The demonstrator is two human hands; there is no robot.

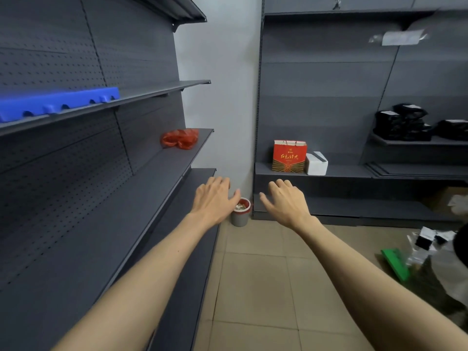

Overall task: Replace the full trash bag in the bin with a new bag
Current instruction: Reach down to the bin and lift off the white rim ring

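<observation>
A small grey bin [240, 217] stands on the tiled floor in the corner between two shelving units. A red bag lines its rim, and white crumpled trash shows inside. My left hand [215, 197] reaches out in front of it, fingers spread, and covers the bin's left edge in view. My right hand [286, 200] is stretched out to the right of the bin, fingers apart, holding nothing. A crumpled red plastic bag [180, 138] lies on a shelf at the left, well above the bin.
Dark grey shelving [162, 178] runs along the left, with a blue plastic piece [58, 102] on an upper shelf. The far shelf holds a red gift bag [289, 156] and a white box [316, 163]. Black packages [405, 125] and floor clutter [425, 252] sit at the right.
</observation>
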